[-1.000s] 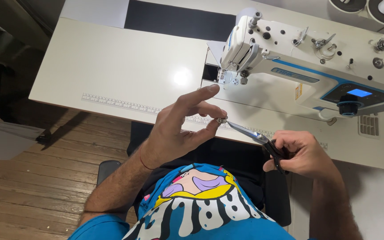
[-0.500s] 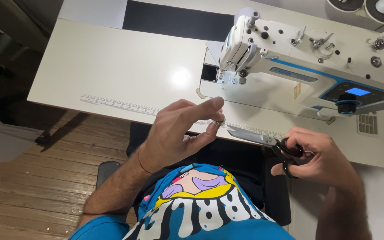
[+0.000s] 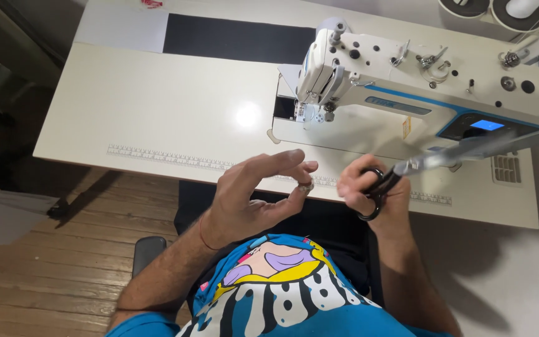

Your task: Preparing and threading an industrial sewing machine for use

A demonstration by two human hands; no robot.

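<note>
The bench [image 3: 157, 118] is a broad cream top with a dark strip across its far side and a printed ruler scale along the near edge. On its right half stands the sewing machine [image 3: 419, 87], cream-bodied with a blue stripe and a small lit blue screen toward its right end; its needle end points left, over a dark opening in the bench. Beneath the bench edge lies a wooden plank floor [image 3: 51, 268]. At the bottom of the view is the person's blue shirt [image 3: 282, 293] with a bright cartoon print.

The left hand [image 3: 251, 193] is held up in front of the near edge of the bench, palm turned toward the right, fingers loosely spread and curved. The thumb and a fingertip pinch a small silvery object [image 3: 306, 186]; what it is cannot be told at this size. The other fingers stand clear above it.

The right hand [image 3: 369, 190] is closed around the black loop handles of a pair of scissors [image 3: 407, 168]. The blades, blurred, point up and to the right, across the front of the machine's base below the screen. The two hands are near each other but apart, the small object just left of the right hand's knuckles.
</note>
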